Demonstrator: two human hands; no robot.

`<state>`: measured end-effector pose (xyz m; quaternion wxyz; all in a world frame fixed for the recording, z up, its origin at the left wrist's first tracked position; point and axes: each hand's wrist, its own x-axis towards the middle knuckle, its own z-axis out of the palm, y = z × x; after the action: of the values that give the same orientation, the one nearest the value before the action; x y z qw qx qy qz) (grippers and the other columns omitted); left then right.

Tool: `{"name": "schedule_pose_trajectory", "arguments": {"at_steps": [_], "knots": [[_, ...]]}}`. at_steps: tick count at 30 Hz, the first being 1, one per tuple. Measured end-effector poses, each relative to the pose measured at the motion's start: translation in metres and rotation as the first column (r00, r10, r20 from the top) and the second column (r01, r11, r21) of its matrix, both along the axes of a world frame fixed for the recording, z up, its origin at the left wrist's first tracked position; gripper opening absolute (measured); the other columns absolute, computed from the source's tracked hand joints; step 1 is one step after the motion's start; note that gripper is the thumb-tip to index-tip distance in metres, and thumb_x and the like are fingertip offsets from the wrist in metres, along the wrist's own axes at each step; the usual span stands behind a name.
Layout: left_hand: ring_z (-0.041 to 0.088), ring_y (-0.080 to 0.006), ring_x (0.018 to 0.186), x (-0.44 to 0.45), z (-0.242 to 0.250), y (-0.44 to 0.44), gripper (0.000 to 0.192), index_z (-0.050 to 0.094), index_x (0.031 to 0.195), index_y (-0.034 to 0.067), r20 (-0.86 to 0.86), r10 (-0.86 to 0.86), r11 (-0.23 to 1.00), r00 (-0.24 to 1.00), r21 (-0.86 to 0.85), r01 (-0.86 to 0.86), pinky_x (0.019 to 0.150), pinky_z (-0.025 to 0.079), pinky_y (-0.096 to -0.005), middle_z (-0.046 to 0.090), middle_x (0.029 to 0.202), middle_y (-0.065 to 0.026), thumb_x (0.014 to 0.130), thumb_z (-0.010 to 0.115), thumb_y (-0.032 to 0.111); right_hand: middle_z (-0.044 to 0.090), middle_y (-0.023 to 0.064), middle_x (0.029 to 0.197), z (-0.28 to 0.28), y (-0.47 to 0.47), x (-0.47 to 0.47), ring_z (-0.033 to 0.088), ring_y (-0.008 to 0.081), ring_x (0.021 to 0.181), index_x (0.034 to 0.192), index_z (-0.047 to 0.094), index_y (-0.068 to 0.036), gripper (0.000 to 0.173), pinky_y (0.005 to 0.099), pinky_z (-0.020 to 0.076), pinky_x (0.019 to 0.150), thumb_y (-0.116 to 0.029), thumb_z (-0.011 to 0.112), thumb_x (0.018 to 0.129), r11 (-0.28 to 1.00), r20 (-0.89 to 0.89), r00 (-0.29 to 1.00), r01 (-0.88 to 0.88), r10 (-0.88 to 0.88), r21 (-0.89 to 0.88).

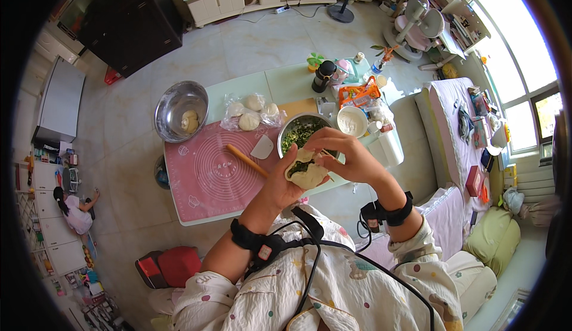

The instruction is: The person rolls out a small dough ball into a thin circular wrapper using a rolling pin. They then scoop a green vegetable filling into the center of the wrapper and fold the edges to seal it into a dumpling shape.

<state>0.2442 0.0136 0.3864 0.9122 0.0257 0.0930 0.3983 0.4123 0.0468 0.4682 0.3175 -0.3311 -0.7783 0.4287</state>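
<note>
Cupped in my left hand (282,182) is a round of dough (308,177), partly folded over a dark green chopped filling. The fingers of my right hand (342,150) pinch the dough's right edge. Just behind both hands stands a steel bowl (280,136) of green filling, partly hidden by my right hand. A wooden rolling pin (246,160) lies on a pink silicone mat (201,188) printed with rings, left of my hands. Beside it rests a white dough scraper (262,147).
Several dough balls (249,121) sit on plastic film behind the mat. A large steel basin (170,121) holds more dough at the left. A white bowl of flour (352,122), a black flask (323,76) and an orange packet (359,92) crowd the right. Another person (76,215) crouches far left.
</note>
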Motion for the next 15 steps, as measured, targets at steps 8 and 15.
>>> {"name": "schedule_pose_trajectory", "arguments": {"at_steps": [8, 15], "knots": [[0.057, -0.0241, 0.105, -0.0050, 0.0065, 0.0027, 0.056, 0.045, 0.124, 0.004, -0.015, -0.074, 0.993, 0.997, 0.095, 0.075, 0.088, 0.049, -0.0408, 0.055, 0.115, -0.0159, 0.091, 0.042, 0.049, 0.057, 0.0079, 0.097, 0.0024, -0.0009, 0.0051, 0.057, 0.0231, 0.089, 0.098, 0.065, -0.004, 0.033, 0.0329, 0.0489, 0.076, -0.002, 0.071, 0.065, 0.997, 0.096, 0.992, -0.079, 0.078, 0.013], [0.059, -0.0275, 0.103, -0.0059, -0.0015, -0.0011, 0.060, 0.047, 0.121, 0.004, 0.032, -0.122, 0.990, 0.992, -0.067, 0.124, 0.086, 0.051, -0.0438, 0.056, 0.114, -0.0164, 0.090, 0.041, 0.054, 0.057, 0.0068, 0.086, -0.0061, -0.0088, 0.0038, 0.057, 0.0237, 0.084, 0.083, 0.067, -0.002, 0.018, 0.0326, 0.0476, 0.073, -0.002, 0.071, 0.066, 1.000, 0.076, 0.997, -0.019, 0.019, -0.012]]}}
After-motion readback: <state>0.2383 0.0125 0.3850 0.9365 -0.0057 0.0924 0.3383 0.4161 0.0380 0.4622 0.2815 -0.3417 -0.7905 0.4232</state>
